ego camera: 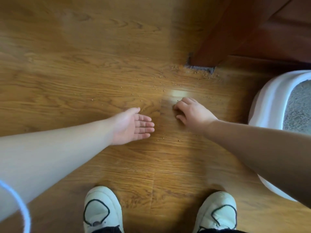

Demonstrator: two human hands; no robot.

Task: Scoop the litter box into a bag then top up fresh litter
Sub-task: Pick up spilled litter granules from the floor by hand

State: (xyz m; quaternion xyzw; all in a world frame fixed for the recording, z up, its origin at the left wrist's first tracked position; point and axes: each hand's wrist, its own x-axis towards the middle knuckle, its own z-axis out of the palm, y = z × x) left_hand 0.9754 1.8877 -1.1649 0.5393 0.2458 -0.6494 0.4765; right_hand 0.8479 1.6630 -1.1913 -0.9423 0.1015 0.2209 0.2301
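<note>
- Left of litter box (271,98), on wood floor (84,81): R hand (193,113) is resting palm-down, fingers curling under; can't tell if it's pinching anything.
- Further left of litter box, L hand (133,126) is lying palm-up, fingers straight, holding nothing.
- Litter box is holding grey litter (297,106); loose granules (202,74) are lying up-left of it.

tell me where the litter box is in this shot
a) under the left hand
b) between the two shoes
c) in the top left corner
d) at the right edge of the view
d, the white litter box, with grey litter in it, stands on the wood floor at the right edge of the view.
</note>
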